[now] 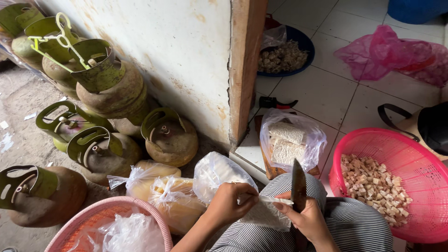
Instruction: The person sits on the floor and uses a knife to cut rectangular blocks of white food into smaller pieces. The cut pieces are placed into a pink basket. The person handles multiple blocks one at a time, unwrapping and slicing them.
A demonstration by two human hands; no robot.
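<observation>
two hands are working over a striped lap: the left hand is pinching the clear wrap of a white block with fingers closed on it, and the right hand is gripping a knife beside the pink basket.

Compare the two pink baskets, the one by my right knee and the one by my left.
The right pink basket is deep pink and holds small pale cubes; the left pink basket is paler, cut off by the frame, and holds clear plastic bags. Both are round plastic mesh.
</observation>
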